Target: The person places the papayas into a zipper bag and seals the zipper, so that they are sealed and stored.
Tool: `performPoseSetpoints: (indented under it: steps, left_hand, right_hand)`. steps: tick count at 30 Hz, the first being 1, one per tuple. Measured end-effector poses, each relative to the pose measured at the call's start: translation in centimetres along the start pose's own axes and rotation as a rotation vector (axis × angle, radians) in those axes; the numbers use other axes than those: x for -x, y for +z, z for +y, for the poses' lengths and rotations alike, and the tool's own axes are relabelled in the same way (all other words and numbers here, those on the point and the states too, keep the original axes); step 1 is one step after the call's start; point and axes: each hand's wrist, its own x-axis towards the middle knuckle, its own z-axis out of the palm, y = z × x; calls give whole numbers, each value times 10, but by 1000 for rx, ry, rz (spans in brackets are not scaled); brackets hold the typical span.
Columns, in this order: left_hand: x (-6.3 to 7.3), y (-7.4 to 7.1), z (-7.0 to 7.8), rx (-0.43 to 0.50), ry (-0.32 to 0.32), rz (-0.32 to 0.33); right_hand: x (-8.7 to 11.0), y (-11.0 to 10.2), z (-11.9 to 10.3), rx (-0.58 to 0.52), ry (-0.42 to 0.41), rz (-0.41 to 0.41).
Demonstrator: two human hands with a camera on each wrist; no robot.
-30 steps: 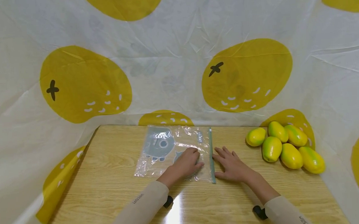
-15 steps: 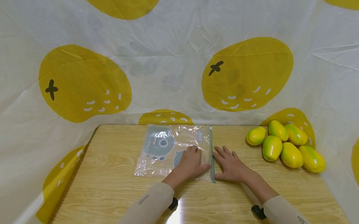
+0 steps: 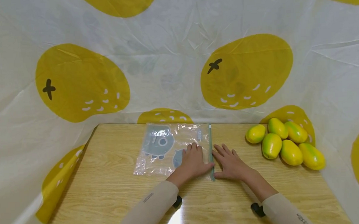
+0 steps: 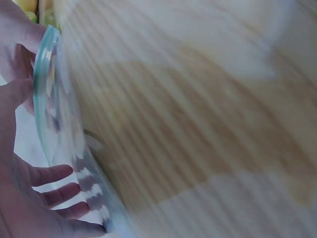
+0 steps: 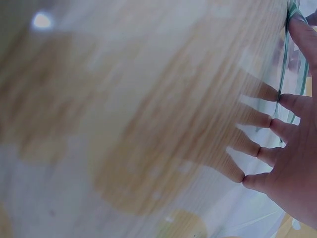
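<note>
A clear zip bag (image 3: 158,141) printed with blue-grey cartoon figures lies flat on the wooden table, its green zip strip (image 3: 210,137) along the right side. My left hand (image 3: 193,161) rests on the bag's right part, fingers spread, thumb at the strip. Just right of the strip, my right hand (image 3: 233,164) lies with extended fingers, its thumb and index fingertip at the strip's edge. In the left wrist view the green strip (image 4: 42,94) rises slightly from the table near the left thumb. The right wrist view shows the right fingertips (image 5: 251,182) touching the shiny tabletop.
Several yellow-green mangoes (image 3: 272,146) lie together at the table's right rear. A white cloth (image 3: 165,72) with large yellow fruit prints hangs behind and along the sides. Bare wooden tabletop (image 3: 111,195) extends left of and in front of the bag.
My left hand has slid right across the bag, and its thumb has reached out to the zip strip. The right hand has stayed nearly in place beside the strip.
</note>
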Motion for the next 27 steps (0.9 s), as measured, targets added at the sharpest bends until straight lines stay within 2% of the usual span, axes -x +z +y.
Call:
performPoseSetpoints:
  steps: [9, 21, 27]
  left_hand:
    - [0, -3, 5, -28, -23, -11]
    - [-2, 5, 9, -108, -57, 20]
    - [-2, 6, 3, -120, -17, 11]
  right_hand:
    - [-1, 2, 2, 0, -1, 2]
    - [0, 1, 0, -15, 17, -18]
    - [-1, 1, -1, -14, 19, -11]
